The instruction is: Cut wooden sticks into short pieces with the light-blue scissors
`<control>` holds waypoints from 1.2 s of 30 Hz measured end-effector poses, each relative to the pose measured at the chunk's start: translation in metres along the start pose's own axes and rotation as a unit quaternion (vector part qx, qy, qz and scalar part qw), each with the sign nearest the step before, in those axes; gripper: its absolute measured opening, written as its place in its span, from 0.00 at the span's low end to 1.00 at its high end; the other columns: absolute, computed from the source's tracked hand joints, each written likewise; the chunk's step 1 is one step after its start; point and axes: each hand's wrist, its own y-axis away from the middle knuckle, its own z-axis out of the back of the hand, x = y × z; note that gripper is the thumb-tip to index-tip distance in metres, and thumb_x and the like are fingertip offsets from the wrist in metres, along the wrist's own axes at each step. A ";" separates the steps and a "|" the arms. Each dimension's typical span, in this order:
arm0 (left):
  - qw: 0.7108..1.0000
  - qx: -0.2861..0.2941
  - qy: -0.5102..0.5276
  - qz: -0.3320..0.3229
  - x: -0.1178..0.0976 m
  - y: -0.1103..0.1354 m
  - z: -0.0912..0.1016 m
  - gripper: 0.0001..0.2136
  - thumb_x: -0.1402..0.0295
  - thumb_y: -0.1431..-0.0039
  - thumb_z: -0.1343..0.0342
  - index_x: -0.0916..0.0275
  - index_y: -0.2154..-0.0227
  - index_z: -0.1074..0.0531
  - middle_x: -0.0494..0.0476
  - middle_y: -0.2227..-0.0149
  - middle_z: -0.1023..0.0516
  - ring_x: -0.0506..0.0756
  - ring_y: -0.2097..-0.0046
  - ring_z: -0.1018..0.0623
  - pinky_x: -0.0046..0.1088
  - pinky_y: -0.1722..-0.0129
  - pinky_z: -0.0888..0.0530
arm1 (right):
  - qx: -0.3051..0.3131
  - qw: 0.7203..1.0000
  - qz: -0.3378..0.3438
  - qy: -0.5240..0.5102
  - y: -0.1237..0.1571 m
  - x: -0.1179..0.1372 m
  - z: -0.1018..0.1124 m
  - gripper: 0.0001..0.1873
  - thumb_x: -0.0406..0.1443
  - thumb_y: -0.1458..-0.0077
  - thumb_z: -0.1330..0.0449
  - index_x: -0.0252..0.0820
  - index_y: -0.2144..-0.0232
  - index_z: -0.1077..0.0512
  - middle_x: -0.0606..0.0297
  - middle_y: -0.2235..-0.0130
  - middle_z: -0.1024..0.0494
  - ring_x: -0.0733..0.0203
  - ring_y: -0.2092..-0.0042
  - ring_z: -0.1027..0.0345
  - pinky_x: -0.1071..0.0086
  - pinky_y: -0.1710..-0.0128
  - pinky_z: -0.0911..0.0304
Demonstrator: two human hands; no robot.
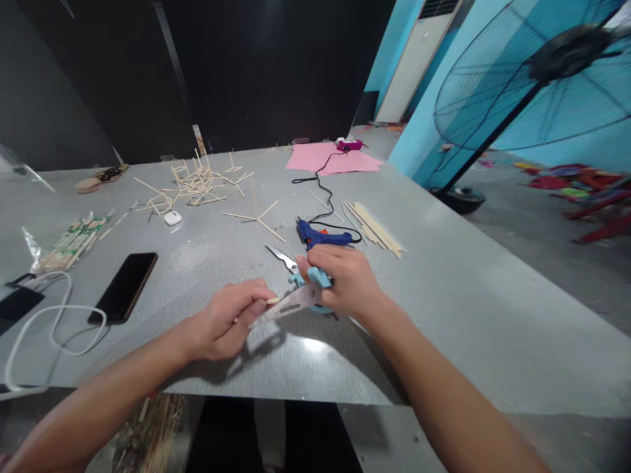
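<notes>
My left hand (pixel 231 320) is closed on a thin wooden stick (pixel 273 301), whose pale tip shows beyond my fingers. My right hand (pixel 345 276) grips a light-blue and silver tool (pixel 290 303) with a slotted metal piece; its exact kind is unclear. The slotted piece slants down toward my left fingertips, close beside the stick. A pointed scissor blade (pixel 282 257) shows beyond my right thumb, with light-blue plastic near its base. Whether it belongs to the held tool is hidden. Just past my right knuckles lies a blue hot glue gun (pixel 323 236).
A three-armed stick joint (pixel 257 219) stands before a larger stick framework (pixel 197 180). Loose sticks (pixel 374 226) lie right of the glue gun. A phone (pixel 125 286), a white cable (pixel 62 305) and packaged sticks (pixel 76 243) are at left. Pink paper (pixel 320 157) lies far back.
</notes>
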 end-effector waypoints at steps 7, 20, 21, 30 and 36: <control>0.996 0.033 -0.078 -0.030 -0.002 0.000 0.000 0.07 0.69 0.21 0.52 0.61 0.52 0.29 0.54 0.64 0.24 0.49 0.67 0.27 0.25 0.68 0.29 | 0.025 0.999 -0.020 0.003 0.003 -0.001 -0.001 0.19 0.32 0.29 0.44 0.46 0.74 0.41 0.70 0.75 0.34 0.63 0.73 0.44 0.66 0.72 0.49; 0.990 -0.027 -0.135 -0.015 0.005 0.004 -0.003 0.10 0.71 0.22 0.56 0.62 0.47 0.30 0.52 0.65 0.26 0.50 0.69 0.28 0.25 0.68 0.29 | 0.009 1.000 -0.024 0.012 -0.001 0.002 0.002 0.20 0.34 0.29 0.44 0.46 0.76 0.41 0.70 0.76 0.34 0.63 0.74 0.43 0.66 0.72 0.48; 0.989 -0.032 -0.146 -0.013 0.006 0.005 -0.003 0.11 0.72 0.22 0.56 0.62 0.47 0.30 0.52 0.66 0.26 0.50 0.69 0.28 0.24 0.68 0.29 | 0.009 1.000 -0.020 0.021 -0.001 0.002 0.003 0.20 0.33 0.29 0.44 0.46 0.75 0.40 0.69 0.76 0.33 0.62 0.74 0.42 0.66 0.72 0.48; 0.969 -0.056 -0.212 -0.109 0.018 0.011 -0.002 0.14 0.76 0.26 0.53 0.62 0.43 0.30 0.57 0.61 0.18 0.52 0.65 0.23 0.27 0.68 0.28 | -0.017 0.998 -0.013 0.051 -0.001 0.007 0.005 0.19 0.31 0.31 0.44 0.46 0.75 0.41 0.69 0.76 0.31 0.63 0.73 0.39 0.66 0.72 0.46; 0.962 -0.042 -0.237 -0.130 0.013 0.009 0.002 0.09 0.74 0.23 0.54 0.63 0.48 0.29 0.54 0.67 0.21 0.50 0.71 0.26 0.25 0.72 0.31 | -0.027 0.998 -0.016 0.051 -0.002 0.009 0.005 0.19 0.31 0.31 0.44 0.46 0.75 0.41 0.69 0.76 0.31 0.63 0.74 0.40 0.66 0.72 0.46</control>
